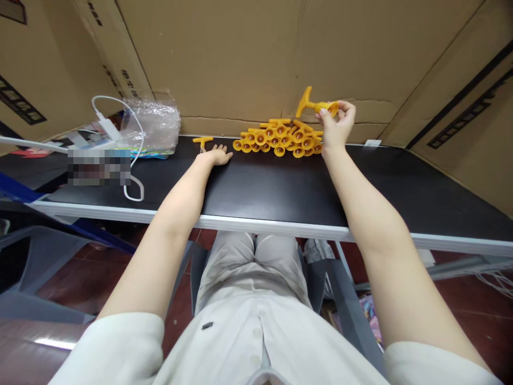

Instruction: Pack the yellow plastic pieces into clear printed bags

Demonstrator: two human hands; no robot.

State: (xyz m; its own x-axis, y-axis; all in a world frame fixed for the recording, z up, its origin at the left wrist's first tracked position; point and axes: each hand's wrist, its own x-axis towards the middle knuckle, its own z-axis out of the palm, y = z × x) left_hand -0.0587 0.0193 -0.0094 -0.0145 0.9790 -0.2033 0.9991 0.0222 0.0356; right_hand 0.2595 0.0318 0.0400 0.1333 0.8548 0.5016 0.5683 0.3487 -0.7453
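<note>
Our left hand (217, 155) is low, our right hand (337, 123) raised.
Beside a lone tool (203, 140), our left fingers spread on the counter (264, 187); then comes a pile (276, 139); above its right end, our right fingers pinch a yellow tool (311, 105).

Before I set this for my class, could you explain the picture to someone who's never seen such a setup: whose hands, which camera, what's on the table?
There is no machine here, just a person's bare hands. The single view comes from a camera on the person's head, looking forward and down, so the arms reach away from us. The right hand holds up a yellow tool with a T-shaped handle. On the black table lies a pile of similar yellow tools. The left hand is spread beside a lone tool; whether they touch is unclear. Further left is clear plastic.
</note>
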